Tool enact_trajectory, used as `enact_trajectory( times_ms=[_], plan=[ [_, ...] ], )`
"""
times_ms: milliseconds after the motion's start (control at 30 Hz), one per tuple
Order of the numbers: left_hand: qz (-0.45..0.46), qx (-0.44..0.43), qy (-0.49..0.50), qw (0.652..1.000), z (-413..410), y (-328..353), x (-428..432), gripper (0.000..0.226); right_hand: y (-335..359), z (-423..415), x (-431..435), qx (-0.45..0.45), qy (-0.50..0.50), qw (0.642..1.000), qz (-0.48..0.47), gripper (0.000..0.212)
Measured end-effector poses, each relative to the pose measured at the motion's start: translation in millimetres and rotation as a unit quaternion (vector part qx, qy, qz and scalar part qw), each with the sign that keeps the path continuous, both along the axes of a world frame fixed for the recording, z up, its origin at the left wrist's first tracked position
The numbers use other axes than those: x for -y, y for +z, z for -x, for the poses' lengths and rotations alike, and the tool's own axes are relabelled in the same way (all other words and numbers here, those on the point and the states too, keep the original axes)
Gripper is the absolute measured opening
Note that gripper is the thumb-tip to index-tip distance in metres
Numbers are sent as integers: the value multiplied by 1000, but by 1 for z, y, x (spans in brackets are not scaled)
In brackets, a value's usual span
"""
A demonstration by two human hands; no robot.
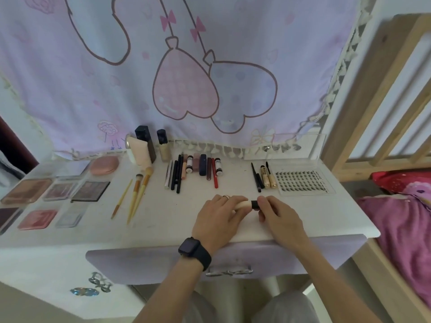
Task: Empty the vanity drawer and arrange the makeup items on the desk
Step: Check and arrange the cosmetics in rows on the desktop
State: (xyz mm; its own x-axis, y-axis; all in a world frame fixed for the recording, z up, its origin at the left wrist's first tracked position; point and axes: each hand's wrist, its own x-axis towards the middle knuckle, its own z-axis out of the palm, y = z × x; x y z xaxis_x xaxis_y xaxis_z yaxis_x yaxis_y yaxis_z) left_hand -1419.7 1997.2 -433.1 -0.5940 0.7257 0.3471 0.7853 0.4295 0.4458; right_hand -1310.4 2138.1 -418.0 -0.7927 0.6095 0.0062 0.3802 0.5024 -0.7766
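Cream tube [242,204] gripped by both hands' fingers [235,201]; three brushes [137,190] nearby.

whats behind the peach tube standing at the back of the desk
Behind the peach tube stands a tall dark box, leaning close against it, then the hanging cloth. The box's lower left part is covered by the tube.

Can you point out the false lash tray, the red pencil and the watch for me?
false lash tray [303,182]: head view, on the rows of lashes in its middle.
red pencil [214,174]: head view, midway along its red barrel.
watch [189,245]: head view, on its dark face, left wrist.
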Motion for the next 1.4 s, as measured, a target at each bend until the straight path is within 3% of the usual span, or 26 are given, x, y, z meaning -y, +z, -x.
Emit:
enact_trajectory(
  times_ms=[200,400,700,933,1067,1267,1400],
  plan=[
    [-4,46,-9,999,-1,-1,4,36,2,-1,9,12,8,999,-50,44],
    [34,44,22,998,-9,6,-2,50,7,3,16,34,20,994,-105,68],
    [16,152,56,987,-2,7,-6,57,-15,1,12,-30,51,982,-179,53],
    [-1,154,73,985,-4,9,-6,55,-11,-7,8,-33,71,992,-103,34],
    [-20,153,85,984,-4,7,-5,55,-6,-5,11,-19,46,997,-51,55],
    [-2,133,94,987,-5,8,-7,55,-6,-9,4,-43,70,997,-12,10],
    [-8,133,97,986,-5,8,-7,55,-1,-10,4,-67,68,995,19,15]
  ],
)
